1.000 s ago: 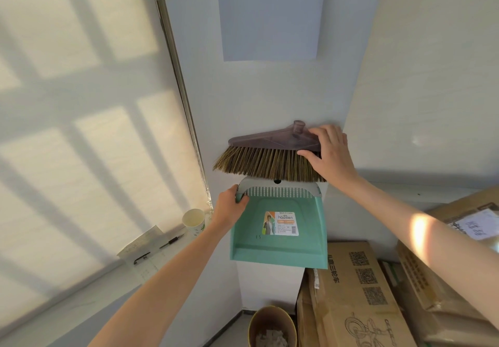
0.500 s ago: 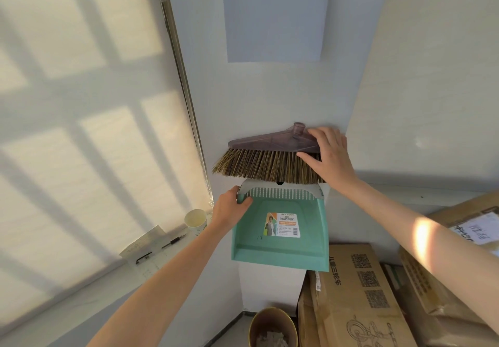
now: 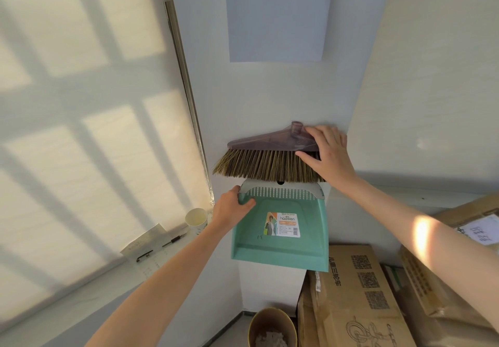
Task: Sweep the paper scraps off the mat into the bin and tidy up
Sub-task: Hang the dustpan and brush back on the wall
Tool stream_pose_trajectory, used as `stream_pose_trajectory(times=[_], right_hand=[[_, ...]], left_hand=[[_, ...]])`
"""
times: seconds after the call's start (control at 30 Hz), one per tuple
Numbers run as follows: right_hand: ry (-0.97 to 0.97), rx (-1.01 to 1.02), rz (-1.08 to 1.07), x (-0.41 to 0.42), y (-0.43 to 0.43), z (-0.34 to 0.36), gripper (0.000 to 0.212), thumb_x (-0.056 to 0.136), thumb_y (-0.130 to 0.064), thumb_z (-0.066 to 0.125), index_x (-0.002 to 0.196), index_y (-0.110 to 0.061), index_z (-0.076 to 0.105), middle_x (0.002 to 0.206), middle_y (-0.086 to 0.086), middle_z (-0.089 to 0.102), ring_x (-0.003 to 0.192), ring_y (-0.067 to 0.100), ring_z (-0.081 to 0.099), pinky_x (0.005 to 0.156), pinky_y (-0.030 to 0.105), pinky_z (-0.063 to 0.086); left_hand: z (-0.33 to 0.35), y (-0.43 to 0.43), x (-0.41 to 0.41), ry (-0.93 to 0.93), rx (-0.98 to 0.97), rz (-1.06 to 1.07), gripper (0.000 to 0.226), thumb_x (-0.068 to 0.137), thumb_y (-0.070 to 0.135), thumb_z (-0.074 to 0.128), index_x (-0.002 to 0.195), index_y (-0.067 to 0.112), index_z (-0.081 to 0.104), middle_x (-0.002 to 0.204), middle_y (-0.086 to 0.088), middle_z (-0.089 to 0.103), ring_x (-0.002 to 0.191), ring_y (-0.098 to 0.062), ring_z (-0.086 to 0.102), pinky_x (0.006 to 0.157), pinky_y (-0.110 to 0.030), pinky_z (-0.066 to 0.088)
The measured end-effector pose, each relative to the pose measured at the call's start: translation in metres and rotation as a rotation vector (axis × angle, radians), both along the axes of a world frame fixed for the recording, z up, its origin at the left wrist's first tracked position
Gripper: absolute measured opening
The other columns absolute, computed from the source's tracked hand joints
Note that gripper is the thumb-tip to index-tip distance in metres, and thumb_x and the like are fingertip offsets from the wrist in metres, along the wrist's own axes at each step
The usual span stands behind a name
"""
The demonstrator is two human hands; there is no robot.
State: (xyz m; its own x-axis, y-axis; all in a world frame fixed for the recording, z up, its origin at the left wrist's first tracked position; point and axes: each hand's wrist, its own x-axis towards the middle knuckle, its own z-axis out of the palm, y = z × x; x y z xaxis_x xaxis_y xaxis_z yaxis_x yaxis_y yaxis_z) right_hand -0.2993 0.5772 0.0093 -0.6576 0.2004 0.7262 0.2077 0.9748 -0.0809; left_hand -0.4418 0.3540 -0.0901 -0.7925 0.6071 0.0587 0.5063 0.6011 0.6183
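Observation:
A handleless broom head (image 3: 266, 157) with brown bristles and a purple top lies flat against the white wall. My right hand (image 3: 328, 152) grips its right end, fingers over the top and thumb on the bristles. Just below hangs a teal dustpan (image 3: 280, 227) with a label, also against the wall. My left hand (image 3: 232, 207) holds its upper left corner, thumb curled over the rim. A round brown bin (image 3: 271, 326) stands on the floor beneath, with white paper scraps (image 3: 270, 340) inside. The mat is out of view.
Cardboard boxes (image 3: 359, 290) are stacked at the right, close under the dustpan. On the window sill at the left stand a paper cup (image 3: 196, 219), a folded paper (image 3: 143, 241) and pens (image 3: 174, 240). A sheet marked "2 - 6" (image 3: 278, 14) hangs on the wall above.
Both hands stay on the broom head and dustpan against the wall; they have hardly moved.

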Motion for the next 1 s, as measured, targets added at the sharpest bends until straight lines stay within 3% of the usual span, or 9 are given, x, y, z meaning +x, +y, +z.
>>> stream_pose_trajectory(times=[0.17, 0.37, 0.83, 1.0], right_hand=[[0.002, -0.027, 0.025, 0.0, 0.0, 0.0, 0.058, 0.087, -0.04, 0.067, 0.131, -0.008, 0.05, 0.121, 0.008, 0.052, 0.112, 0.025, 0.043, 0.095, 0.037, 0.032], [0.0, -0.05, 0.04, 0.001, 0.001, -0.001, 0.06, 0.086, -0.039, 0.069, 0.132, -0.007, 0.049, 0.122, 0.009, 0.051, 0.113, 0.026, 0.044, 0.099, 0.038, 0.034], [-0.003, -0.077, 0.053, 0.004, 0.002, 0.002, 0.062, 0.085, -0.039, 0.07, 0.131, -0.004, 0.049, 0.122, 0.011, 0.051, 0.114, 0.028, 0.045, 0.101, 0.04, 0.035], [-0.005, -0.088, 0.039, 0.005, 0.0, 0.003, 0.063, 0.084, -0.042, 0.07, 0.131, -0.006, 0.049, 0.124, 0.01, 0.051, 0.115, 0.027, 0.044, 0.101, 0.037, 0.032]], left_hand=[[-0.001, -0.004, -0.002, -0.023, -0.04, -0.004, 0.044, 0.084, 0.049, 0.062, 0.116, 0.02, 0.051, 0.093, 0.004, 0.063, 0.078, -0.014, 0.062, 0.056, -0.024, 0.048], [-0.006, -0.009, -0.004, -0.059, -0.079, -0.001, 0.057, 0.081, 0.055, 0.063, 0.125, 0.023, 0.046, 0.103, 0.008, 0.061, 0.085, -0.013, 0.062, 0.065, -0.029, 0.056], [-0.007, -0.014, -0.002, -0.081, -0.085, -0.007, 0.061, 0.079, 0.056, 0.064, 0.126, 0.023, 0.045, 0.118, 0.005, 0.061, 0.093, -0.013, 0.06, 0.066, -0.026, 0.053], [-0.003, -0.019, 0.006, 0.075, -0.032, 0.111, 0.075, 0.071, 0.077, 0.048, 0.124, 0.024, 0.047, 0.11, 0.006, 0.061, 0.094, -0.014, 0.059, 0.071, -0.033, 0.052]])
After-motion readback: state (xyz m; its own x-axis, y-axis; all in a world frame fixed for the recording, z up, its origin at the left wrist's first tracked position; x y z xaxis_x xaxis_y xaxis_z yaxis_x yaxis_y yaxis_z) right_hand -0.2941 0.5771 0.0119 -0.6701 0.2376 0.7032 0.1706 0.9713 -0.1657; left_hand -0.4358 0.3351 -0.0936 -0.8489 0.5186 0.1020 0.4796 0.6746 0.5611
